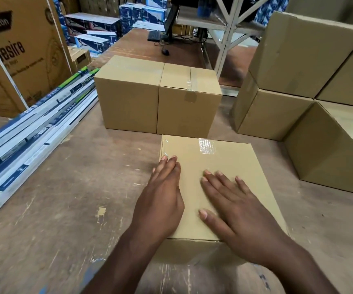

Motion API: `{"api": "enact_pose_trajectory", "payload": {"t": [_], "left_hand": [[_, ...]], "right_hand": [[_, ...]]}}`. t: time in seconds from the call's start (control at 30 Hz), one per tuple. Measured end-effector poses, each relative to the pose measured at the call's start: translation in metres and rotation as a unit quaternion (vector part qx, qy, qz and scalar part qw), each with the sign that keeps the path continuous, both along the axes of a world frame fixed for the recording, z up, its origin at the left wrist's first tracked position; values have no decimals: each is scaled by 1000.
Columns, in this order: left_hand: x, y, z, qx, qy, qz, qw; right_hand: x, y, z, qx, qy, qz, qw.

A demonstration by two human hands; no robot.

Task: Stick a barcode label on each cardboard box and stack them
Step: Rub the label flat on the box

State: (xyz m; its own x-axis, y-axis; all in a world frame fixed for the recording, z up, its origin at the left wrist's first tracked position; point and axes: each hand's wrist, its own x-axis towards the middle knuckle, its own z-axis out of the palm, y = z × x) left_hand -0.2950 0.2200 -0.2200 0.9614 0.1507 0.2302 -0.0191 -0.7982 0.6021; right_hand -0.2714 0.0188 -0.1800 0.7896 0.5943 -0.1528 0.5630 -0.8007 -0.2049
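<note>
A person's two bare hands rest on a plain brown cardboard box [224,166] standing on a scuffed, scratched wooden floor [65,209] in a storeroom. The box is square-topped, matte and smooth, its seam sealed with a glossy strip of clear tape [207,146] near the far edge. The left hand [162,200] lies along the box's left edge, fingers straight and close together, touching the top. The right hand [234,204] lies flat on the middle of the top, fingers spread wide. Just beyond stand two more taped cardboard boxes [158,96], side by side and touching. To the right rises a stepped stack of cartons [298,81]. Long, slim printed packages [33,128] lie along the left.
</note>
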Motion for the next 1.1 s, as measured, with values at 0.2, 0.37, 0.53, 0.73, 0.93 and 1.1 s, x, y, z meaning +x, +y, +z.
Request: {"api": "enact_pose_trajectory", "payload": {"t": [0.2, 0.37, 0.53, 0.73, 0.93, 1.1], "left_hand": [[0, 0, 1, 2, 12, -5, 1000], [-2, -1, 4, 11, 25, 1, 1000], [-3, -4, 8, 25, 40, 11, 999], [-3, -5, 10, 40, 39, 17, 998], [-4, -3, 9, 15, 38, 13, 999], [-3, -4, 9, 7, 36, 14, 999]], "right_hand": [[21, -30, -6, 1, -50, -117, 992], [34, -17, -6, -8, -40, -95, 995], [29, -13, 0, -77, -84, -81, 990], [4, -25, 7, -63, -151, -8, 987], [20, -30, -9, 95, -227, 18, 969], [29, -25, -21, 175, -236, -16, 956]]}}
